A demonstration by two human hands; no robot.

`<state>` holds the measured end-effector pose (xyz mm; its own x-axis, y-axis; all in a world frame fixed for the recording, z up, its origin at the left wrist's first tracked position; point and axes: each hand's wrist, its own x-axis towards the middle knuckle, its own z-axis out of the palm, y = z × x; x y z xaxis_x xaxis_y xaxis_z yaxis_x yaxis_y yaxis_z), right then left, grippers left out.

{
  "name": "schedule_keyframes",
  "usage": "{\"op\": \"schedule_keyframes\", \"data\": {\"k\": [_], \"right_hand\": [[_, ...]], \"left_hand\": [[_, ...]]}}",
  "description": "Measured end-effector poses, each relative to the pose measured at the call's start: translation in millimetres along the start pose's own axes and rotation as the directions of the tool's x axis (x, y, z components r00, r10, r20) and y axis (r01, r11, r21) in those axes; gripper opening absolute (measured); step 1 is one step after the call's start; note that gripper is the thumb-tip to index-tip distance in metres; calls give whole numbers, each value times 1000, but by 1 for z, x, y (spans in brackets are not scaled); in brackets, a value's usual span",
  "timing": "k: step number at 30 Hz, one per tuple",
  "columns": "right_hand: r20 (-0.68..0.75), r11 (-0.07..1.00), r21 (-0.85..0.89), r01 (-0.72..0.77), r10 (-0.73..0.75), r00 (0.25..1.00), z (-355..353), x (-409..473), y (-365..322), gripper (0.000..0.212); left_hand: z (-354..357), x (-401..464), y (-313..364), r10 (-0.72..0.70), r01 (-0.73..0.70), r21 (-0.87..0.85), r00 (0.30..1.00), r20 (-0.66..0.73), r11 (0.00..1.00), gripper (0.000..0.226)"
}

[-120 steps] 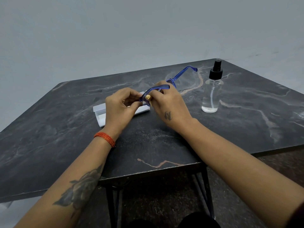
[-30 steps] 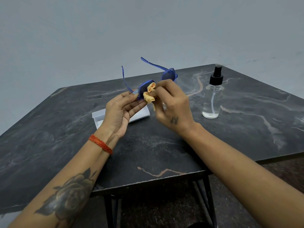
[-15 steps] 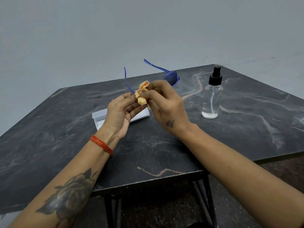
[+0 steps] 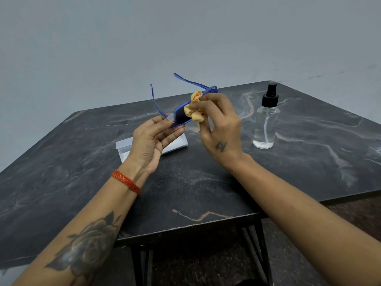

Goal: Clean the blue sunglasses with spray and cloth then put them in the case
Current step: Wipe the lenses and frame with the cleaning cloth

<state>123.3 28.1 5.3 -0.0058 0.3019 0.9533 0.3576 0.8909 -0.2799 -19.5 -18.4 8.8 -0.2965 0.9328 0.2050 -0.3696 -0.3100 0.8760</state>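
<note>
The blue sunglasses [image 4: 181,116] hang in the air above the table, temples open and pointing away from me. My left hand [image 4: 151,141] pinches the left end of the frame with fingertips and thumb. My right hand [image 4: 219,126] pinches a crumpled orange-yellow cloth [image 4: 192,112] against the frame near the middle, partly covering the right lens. The white case [image 4: 175,144] lies open on the table below my left hand, mostly hidden by it. A clear spray bottle [image 4: 266,122] with a black pump top stands upright to the right.
The dark marble-patterned table [image 4: 206,182] has its front edge close to me and a corner at the back right behind the bottle. Black metal legs show underneath. A plain grey wall stands behind.
The cloth has slid from the left lens toward the middle of the frame, baring the dark left lens. Four seconds ago the glasses were lower, just above the case, one temple pointing right.
</note>
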Motion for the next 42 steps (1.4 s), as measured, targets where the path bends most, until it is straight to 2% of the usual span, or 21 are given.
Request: {"op": "schedule_keyframes", "data": {"k": [3,6,9,11,13,16,23,26,29,33,38,42], "right_hand": [[77,998,37,59,-61,995,2,-3,-3,16],[202,993,103,52,-72,977,2,-4,-5,19],[177,980,53,194,-200,964,3,-7,-3,16],[171,975,41,219,-222,960,3,-8,-1,13],[163,977,37,211,-214,963,3,-8,1,12],[127,985,-5,172,-170,977,4,-7,5,14],[-16,1000,4,-30,30,999,2,-2,6,24],[7,998,31,54,-54,999,3,-2,1,18],[101,988,85,131,-139,985,6,-7,-3,18],[170,979,53,198,-204,964,6,-9,1,18],[171,981,32,189,-192,966,6,-9,3,14],[130,993,-24,115,-111,985,5,-6,7,22]], "left_hand": [[0,-1,0,7,-7,-5,1000,17,1000,13],[0,-2,0,28,-28,-4,999,27,1000,18],[0,-1,0,37,-37,-5,999,10,999,5],[0,-1,0,32,-32,-8,999,-3,999,3],[0,-1,-1,21,-21,3,1000,5,1000,2],[0,0,0,9,-9,3,1000,10,1000,12],[0,0,0,8,-8,-1,1000,-14,1000,12],[0,0,1,15,-15,5,1000,3,1000,12],[0,-1,0,25,-25,9,999,24,1000,11],[0,-2,1,20,-20,-3,1000,10,1000,6],[0,-1,3,4,-4,2,1000,15,1000,18],[0,0,2,-7,7,-6,1000,-4,1000,15]]}}
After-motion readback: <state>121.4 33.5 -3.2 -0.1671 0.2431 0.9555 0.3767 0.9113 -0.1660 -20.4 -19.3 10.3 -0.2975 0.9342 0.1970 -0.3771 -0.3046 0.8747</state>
